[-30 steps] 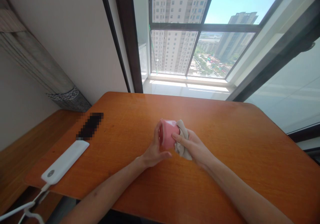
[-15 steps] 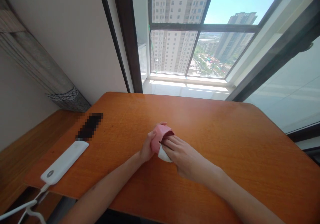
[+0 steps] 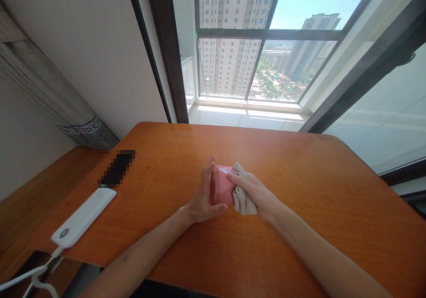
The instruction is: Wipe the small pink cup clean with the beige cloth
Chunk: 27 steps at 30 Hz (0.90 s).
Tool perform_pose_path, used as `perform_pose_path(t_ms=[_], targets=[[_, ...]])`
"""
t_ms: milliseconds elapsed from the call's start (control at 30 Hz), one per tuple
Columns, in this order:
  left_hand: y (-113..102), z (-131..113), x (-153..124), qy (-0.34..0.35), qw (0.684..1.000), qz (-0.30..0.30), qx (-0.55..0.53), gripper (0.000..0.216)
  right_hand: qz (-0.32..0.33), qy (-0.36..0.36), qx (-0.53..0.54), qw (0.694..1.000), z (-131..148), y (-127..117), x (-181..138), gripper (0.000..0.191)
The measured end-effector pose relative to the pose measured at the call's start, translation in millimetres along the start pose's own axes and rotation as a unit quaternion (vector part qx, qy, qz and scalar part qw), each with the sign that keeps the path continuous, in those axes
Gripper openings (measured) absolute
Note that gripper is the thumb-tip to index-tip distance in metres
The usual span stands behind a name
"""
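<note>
A small pink cup [image 3: 223,190] with faceted sides is held tilted above the middle of the table. My right hand [image 3: 254,190] is closed on its right end, thumb on the cup's side, with a crumpled off-white cloth [image 3: 245,204] bunched between palm and cup. My left hand [image 3: 203,196] curves loosely around the cup's left end, thumb and fingers spread apart. Whether the left fingers touch the cup is hard to make out. The cup's mouth is hidden by the cloth and my right hand.
The brown wooden table [image 3: 299,227] reaches toward a large window [image 3: 262,34]. On its left lies a white power bank [image 3: 83,218] with a white cable [image 3: 40,273], beside a dark blurred-out object [image 3: 117,168]. A grey curtain [image 3: 76,116] hangs at the left wall.
My right hand has come out of the cup and now grips its right end with the cloth. The cup has been turned, and my left hand has loosened and spread around it.
</note>
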<state>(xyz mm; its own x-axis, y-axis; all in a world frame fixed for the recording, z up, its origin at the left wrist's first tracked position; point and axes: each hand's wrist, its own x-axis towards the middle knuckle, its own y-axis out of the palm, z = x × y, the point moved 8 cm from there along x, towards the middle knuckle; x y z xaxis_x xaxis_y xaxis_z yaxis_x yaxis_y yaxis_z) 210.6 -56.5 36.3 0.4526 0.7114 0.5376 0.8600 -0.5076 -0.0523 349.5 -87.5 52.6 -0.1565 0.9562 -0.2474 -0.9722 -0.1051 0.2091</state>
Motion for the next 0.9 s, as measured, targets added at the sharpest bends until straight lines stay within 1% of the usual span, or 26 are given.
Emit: perform_pose_path(t_ms=[33,67,100,133,167,200,233,267,300,333,367,400,467,500,533,567,600,633,667,700,733,767,800,833,900], targets=[[2.9,-5.8,-1.0,0.052,0.996,0.028,0.065,0.108,0.006,0.029,0.05,0.998,-3.6,-1.0,0.6,0.047],[5.7,-10.3,-2.2,0.094,0.988,0.05,0.109,0.107,0.013,0.048,0.081,0.995,-6.3,-1.0,0.5,0.05],[7.3,-13.7,-3.0,0.122,0.982,0.061,0.131,0.102,0.021,0.054,0.091,0.994,-7.5,-0.3,-0.2,0.053],[6.5,-16.2,-3.0,0.135,0.981,0.054,0.132,0.094,0.032,0.047,0.079,0.995,-6.9,1.1,-1.3,0.054],[3.6,-17.1,-2.2,0.128,0.985,0.031,0.114,0.084,0.051,0.031,0.046,0.997,-5.0,4.1,-3.1,0.053],[0.1,-15.5,-1.0,0.102,0.992,0.003,0.077,0.073,0.078,0.011,-0.005,0.997,-2.7,9.0,-5.5,0.051],[-3.2,-12.0,-0.1,0.062,0.997,-0.029,0.021,0.065,0.104,-0.012,-0.07,0.992,0.0,14.3,-8.5,0.048],[-4.9,-6.0,0.2,0.011,0.997,-0.057,-0.052,0.059,0.122,-0.042,-0.145,0.981,3.2,19.2,-11.5,0.044],[-3.9,1.3,-0.1,-0.046,0.987,-0.077,-0.131,0.056,0.131,-0.08,-0.224,0.962,7.2,23.5,-14.4,0.04],[-0.7,8.1,-0.8,-0.101,0.969,-0.089,-0.206,0.054,0.132,-0.124,-0.304,0.935,11.9,27.7,-17.3,0.034],[3.5,13.6,-1.5,-0.15,0.946,-0.094,-0.27,0.054,0.132,-0.176,-0.38,0.899,16.9,32.9,-20.9,0.027],[7.5,17.8,-1.9,-0.193,0.923,-0.094,-0.318,0.054,0.135,-0.23,-0.453,0.851,20.7,39.7,-25.4,0.022],[13.4,24.0,-2.7,-0.269,0.887,-0.083,-0.367,0.055,0.154,-0.319,-0.582,0.732,20.4,54.8,-35.2,0.023],[15.3,26.0,-3.0,-0.3,0.873,-0.071,-0.378,0.055,0.159,-0.346,-0.635,0.672,17.4,60.5,-38.9,0.024],[16.7,27.1,-3.2,-0.326,0.861,-0.056,-0.385,0.055,0.158,-0.365,-0.676,0.62,14.2,64.3,-41.4,0.025],[17.4,27.5,-3.1,-0.344,0.852,-0.042,-0.391,0.054,0.152,-0.376,-0.705,0.582,11.8,66.4,-42.7,0.025],[17.1,27.2,-2.7,-0.354,0.846,-0.031,-0.397,0.054,0.144,-0.382,-0.72,0.56,10.5,67.2,-43.1,0.024],[16.3,26.7,-2.2,-0.359,0.842,-0.024,-0.403,0.055,0.14,-0.386,-0.723,0.556,10.0,67.2,-43.0,0.023],[15.5,26.4,-1.8,-0.362,0.838,-0.021,-0.409,0.058,0.139,-0.387,-0.713,0.568,10.4,66.4,-42.2,0.02],[15.1,26.7,-1.8,-0.365,0.834,-0.019,-0.413,0.063,0.14,-0.386,-0.693,0.593,11.4,64.9,-41.0,0.017],[15.0,27.4,-2.1,-0.367,0.832,-0.02,-0.415,0.07,0.141,-0.381,-0.664,0.627,13.0,62.5,-39.1,0.012],[15.0,28.6,-2.6,-0.364,0.834,-0.023,-0.413,0.078,0.141,-0.373,-0.626,0.67,15.3,59.1,-36.8,0.006],[14.1,30.1,-2.9,-0.356,0.842,-0.033,-0.405,0.084,0.142,-0.355,-0.576,0.723,17.0,54.6,-33.5,0.002],[12.4,31.6,-3.0,-0.338,0.854,-0.047,-0.392,0.088,0.141,-0.322,-0.513,0.783,17.6,48.5,-28.9,0.007],[5.5,31.5,-2.7,-0.273,0.896,-0.082,-0.342,0.089,0.133,-0.215,-0.339,0.906,12.6,34.0,-18.2,0.018]])
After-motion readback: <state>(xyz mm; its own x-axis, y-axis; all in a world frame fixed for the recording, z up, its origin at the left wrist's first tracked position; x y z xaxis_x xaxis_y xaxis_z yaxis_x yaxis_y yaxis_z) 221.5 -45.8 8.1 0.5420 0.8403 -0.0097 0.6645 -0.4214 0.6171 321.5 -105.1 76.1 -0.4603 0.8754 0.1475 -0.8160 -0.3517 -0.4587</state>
